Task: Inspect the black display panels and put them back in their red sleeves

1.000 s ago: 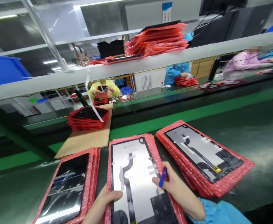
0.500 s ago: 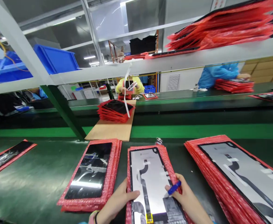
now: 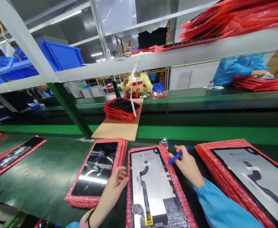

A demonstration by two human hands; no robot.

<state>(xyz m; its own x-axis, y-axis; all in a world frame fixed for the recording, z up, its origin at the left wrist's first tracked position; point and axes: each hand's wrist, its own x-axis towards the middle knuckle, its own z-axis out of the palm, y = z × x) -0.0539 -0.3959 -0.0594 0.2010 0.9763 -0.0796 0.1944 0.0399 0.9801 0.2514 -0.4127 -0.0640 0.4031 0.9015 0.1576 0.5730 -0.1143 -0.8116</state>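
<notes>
A display panel [image 3: 153, 186] lies back side up on red bubble wrap [image 3: 179, 199] in front of me, showing its silver back and a black flex cable. My left hand [image 3: 113, 186] rests at its left edge with fingers loosely curled, holding nothing. My right hand [image 3: 187, 164] sits off the panel's top right corner, shut on a small blue tool [image 3: 178, 155] whose tip points away to the right. A small shiny object [image 3: 164, 142] lies just beyond the panel's top edge.
A stack with a dark screen face up [image 3: 97, 167] lies to the left, another back-up stack [image 3: 250, 177] to the right. A cardboard sheet [image 3: 119, 129] carries a red stack [image 3: 122, 109]. Another panel [image 3: 16, 155] lies far left. Other people work across the green belt [image 3: 200, 131].
My right hand with the blue tool has moved off the panel, up to its top right corner. My left hand has let go of the panel's left edge. The view has shifted slightly.
</notes>
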